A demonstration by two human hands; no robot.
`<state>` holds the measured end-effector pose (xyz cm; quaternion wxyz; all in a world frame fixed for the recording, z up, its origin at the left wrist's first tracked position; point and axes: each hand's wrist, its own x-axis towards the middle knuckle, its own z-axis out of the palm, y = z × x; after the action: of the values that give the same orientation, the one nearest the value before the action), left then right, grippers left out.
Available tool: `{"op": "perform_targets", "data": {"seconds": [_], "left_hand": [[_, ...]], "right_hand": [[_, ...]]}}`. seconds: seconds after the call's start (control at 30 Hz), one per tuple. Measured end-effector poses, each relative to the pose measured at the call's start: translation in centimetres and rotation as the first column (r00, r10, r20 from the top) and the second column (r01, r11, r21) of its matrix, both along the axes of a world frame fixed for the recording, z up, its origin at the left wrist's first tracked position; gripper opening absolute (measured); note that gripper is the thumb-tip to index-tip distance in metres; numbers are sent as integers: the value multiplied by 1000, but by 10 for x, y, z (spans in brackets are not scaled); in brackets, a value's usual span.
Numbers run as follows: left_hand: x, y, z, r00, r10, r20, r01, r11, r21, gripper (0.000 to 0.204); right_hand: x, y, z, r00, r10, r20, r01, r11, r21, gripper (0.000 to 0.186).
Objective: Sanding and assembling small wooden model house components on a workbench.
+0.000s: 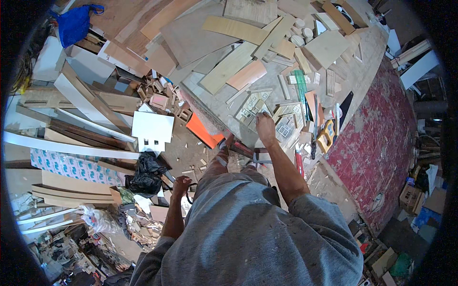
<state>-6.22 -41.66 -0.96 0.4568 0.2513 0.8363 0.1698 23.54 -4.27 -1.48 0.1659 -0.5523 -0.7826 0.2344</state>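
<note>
Patterned board [76, 168]: Long, flat and wrapped in blue-and-white print, it lies well left of the left hand's fingers.
Black bag [144, 175]: Thin, crumpled plastic with a dull shine sits near the left fingers, on their left.
White sheet [152, 126]: Smooth and stiff, it lies beyond the left fingers and a little to their left.
Left hand [181, 186]: Fingers curl inward beside a dark strap [191, 193], off the tabletop [217, 107]; whether they grip it cannot be told.
Orange sheet [202, 130]: Bright and straight-edged, it lies on the floor side, left of the right fingers.
House-shaped piece [251, 106]: Pale, flat wood with small window-like frames rests on the tabletop, just beyond the right fingers and slightly left.
Right hand [265, 128]: Fingers bunch over the piece's near edge; contact cannot be told. The step appears to be close handwork on this small part; the next move seems to call for a light pinch and exact alignment.
Green strip [300, 86]: Glossy and see-through, it lies beyond the right fingers, to their right.
Saw [326, 137]: A chunky yellow handle lies right of the right fingers.
Red board [374, 138]: Scuffed and scratched, it spreads farther right of those fingers.
</note>
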Motion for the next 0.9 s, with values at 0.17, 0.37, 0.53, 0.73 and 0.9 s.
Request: {"op": "perform_targets", "data": {"seconds": [0.17,0.37,0.53,0.73,0.9], "left_hand": [[3,-9,-2,997,-51,-66,50,998,-25,29],[4,-17,-12,983,-143,-119,142,990,-10,29],[-1,-24,-25,989,-118,-93,125,989,76,31],[-9,-31,-34,976,-187,-112,204,963,174,29],[0,-13,-15,987,-124,-103,130,990,48,25]], "right_hand": [[1,2,-7,1000,2,-13,-1,1000,6,10],[3,3,-6,1000,25,-11,-25,1000,15,11],[2,2,-1,1000,17,-10,-17,1000,25,11],[-3,0,7,999,-5,-40,6,1000,27,10],[-2,1,8,999,-8,-39,9,999,35,9]]}}
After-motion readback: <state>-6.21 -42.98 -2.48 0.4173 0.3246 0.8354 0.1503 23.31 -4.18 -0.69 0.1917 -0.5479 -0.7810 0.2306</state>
